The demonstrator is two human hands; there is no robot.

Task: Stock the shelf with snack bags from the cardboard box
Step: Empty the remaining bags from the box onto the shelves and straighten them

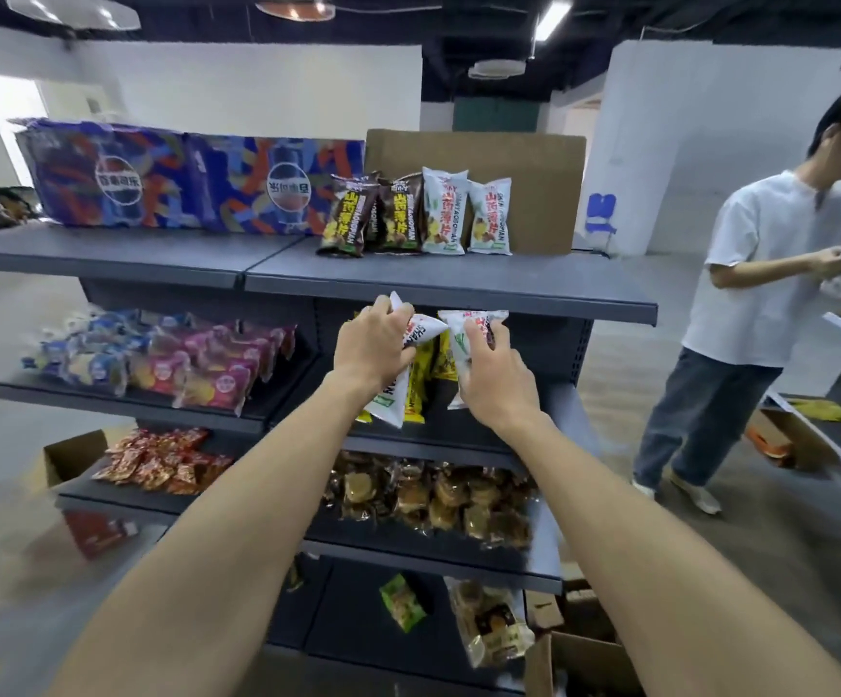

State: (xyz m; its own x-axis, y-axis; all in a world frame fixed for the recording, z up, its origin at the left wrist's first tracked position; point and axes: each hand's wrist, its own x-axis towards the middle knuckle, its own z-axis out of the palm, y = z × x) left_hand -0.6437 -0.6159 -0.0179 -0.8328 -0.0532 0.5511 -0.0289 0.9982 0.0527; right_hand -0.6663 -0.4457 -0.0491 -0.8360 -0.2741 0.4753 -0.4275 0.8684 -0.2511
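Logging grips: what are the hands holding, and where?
Left hand grips a white snack bag near its top; right hand grips another white bag mid-body.

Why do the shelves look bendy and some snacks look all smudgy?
Head view: the wide lens bows the top shelf and walls; the pink snack bags at left and the floor smear from motion; the ceiling light glares white; both hands and the white bag stay fairly sharp.

Two white snack bags [421, 334] [466, 334] stand gripped at the second shelf [408, 435], yellow bags [421, 374] between them, four more bags [416, 216], two brown and two white, upright on the top shelf [458, 289], a cardboard box [579, 661] open at the bottom right.
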